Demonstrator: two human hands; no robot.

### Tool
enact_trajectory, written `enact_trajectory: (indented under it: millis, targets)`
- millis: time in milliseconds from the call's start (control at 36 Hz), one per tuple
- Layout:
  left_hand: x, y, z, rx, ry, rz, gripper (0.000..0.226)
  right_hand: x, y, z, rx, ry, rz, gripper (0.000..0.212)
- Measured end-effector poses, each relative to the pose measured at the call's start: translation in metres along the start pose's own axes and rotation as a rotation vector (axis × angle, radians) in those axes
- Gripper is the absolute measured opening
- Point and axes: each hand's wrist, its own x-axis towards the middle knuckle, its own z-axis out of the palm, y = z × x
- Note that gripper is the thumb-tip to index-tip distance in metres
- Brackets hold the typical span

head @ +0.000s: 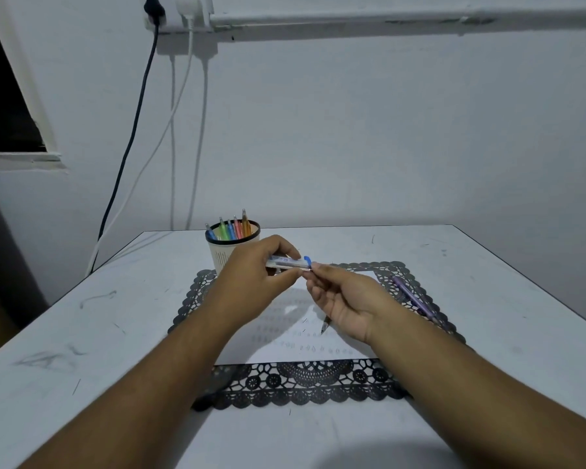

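Clear case (pixel 289 262), slim and see-through with a blue cap at one end and small blue print on its side, is held in the air above the far edge of the black lace mat (pixel 305 384). Its long axis runs nearly level, across the person's view. The capped end points to the person's right and sits slightly lower than the other end.

The left hand (pixel 251 279) grips the uncapped half, with the thumb beneath and the curled fingers over the top. The right hand (pixel 345 299) meets it from the mat's right side, its bent thumb and forefinger pinching at the capped end.

A dark pointed tip (pixel 325 324) shows below the right palm; whether that hand holds it cannot be told. A sheet of paper (pixel 318 348) with rows of faint marks lies on the mat's middle. A purple pen (pixel 413 297) lies aslant on the mat's right border. A white pen cup (pixel 232 252) of coloured pens stands at the mat's far left corner.
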Motion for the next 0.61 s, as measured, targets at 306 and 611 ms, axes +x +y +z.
enact_trajectory:
  millis: [306, 611]
  targets:
    - [-0.002, -0.012, 0.016, -0.008, 0.023, -0.057, 0.026, -0.005, -0.007, -0.005, -0.434, 0.054, -0.396, 0.017]
    - [-0.004, -0.017, 0.03, -0.018, 0.059, -0.134, 0.034, -0.013, -0.009, -0.004, -0.6, 0.061, -0.527, 0.011]
